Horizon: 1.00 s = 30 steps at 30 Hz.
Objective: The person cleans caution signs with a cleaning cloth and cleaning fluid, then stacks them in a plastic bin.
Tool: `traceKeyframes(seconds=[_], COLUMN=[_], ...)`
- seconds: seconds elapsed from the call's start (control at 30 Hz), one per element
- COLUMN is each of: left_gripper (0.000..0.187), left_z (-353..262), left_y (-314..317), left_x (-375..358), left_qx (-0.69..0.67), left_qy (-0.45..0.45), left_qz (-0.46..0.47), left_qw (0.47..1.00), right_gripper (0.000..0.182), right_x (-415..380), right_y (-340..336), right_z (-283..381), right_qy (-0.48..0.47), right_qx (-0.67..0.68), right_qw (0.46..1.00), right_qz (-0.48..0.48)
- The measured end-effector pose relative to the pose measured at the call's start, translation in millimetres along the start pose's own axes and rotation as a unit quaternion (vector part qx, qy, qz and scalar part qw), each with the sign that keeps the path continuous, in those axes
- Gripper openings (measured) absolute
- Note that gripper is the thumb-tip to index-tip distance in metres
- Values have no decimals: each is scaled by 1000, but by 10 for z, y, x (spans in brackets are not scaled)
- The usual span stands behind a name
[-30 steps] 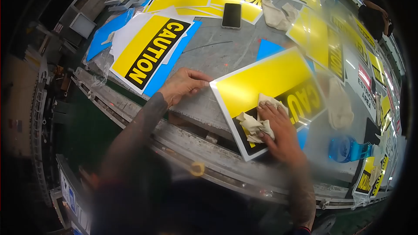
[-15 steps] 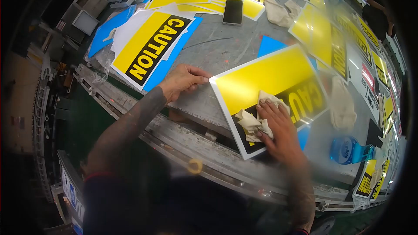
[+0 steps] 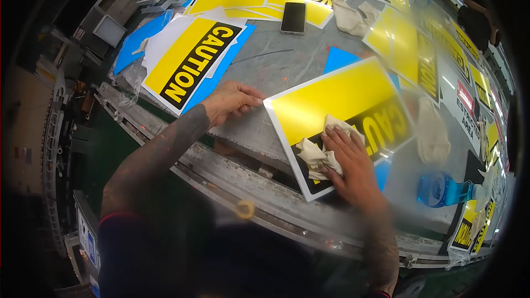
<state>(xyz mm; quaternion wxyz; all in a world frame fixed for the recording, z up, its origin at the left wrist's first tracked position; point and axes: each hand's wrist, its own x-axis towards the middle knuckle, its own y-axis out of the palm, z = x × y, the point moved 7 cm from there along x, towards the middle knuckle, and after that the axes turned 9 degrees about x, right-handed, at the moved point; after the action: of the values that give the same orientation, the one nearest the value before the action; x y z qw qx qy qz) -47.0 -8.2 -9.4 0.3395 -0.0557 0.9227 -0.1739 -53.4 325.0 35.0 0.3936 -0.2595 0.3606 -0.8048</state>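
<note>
A yellow and black CAUTION sign [image 3: 326, 91] with a white border lies at an angle by the table's front edge. My left hand [image 3: 234, 100] is closed in a pinch at the sign's left corner, thumb against the fingertips. On the sign's lower black band, my right hand [image 3: 350, 160] presses down on a crumpled cream cloth [image 3: 314, 157], its fingers over the fabric. The cloth and hand hide part of the lettering. Blue sheeting [image 3: 339, 59] shows from beneath the sign's far side.
Another CAUTION sign [image 3: 193, 63] rests on white and blue sheets at left. A phone [image 3: 293, 18] lies farther back, near loose cloths [image 3: 349, 17]. On the right are a cream glove-like cloth [image 3: 433, 132], a blue bottle [image 3: 439, 189] and more signs [image 3: 414, 58]. A metal rail [image 3: 243, 187] edges the table.
The camera view has shifted very slightly. Both hands, the cloth and the sign keep nearly the same places relative to each other.
</note>
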Motion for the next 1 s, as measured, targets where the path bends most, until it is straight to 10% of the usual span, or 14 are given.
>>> traceKeyframes(seconds=[1.0], left_gripper=[29], left_z=[25], left_y=[-49], left_x=[33], left_qx=[-69], left_qy=[-47], left_qz=[15], left_qw=[996], right_gripper=[68], right_x=[-21], right_y=[11], right_z=[50], right_qy=[-18], right_qx=[-20], right_qw=[1000], right_qz=[-12])
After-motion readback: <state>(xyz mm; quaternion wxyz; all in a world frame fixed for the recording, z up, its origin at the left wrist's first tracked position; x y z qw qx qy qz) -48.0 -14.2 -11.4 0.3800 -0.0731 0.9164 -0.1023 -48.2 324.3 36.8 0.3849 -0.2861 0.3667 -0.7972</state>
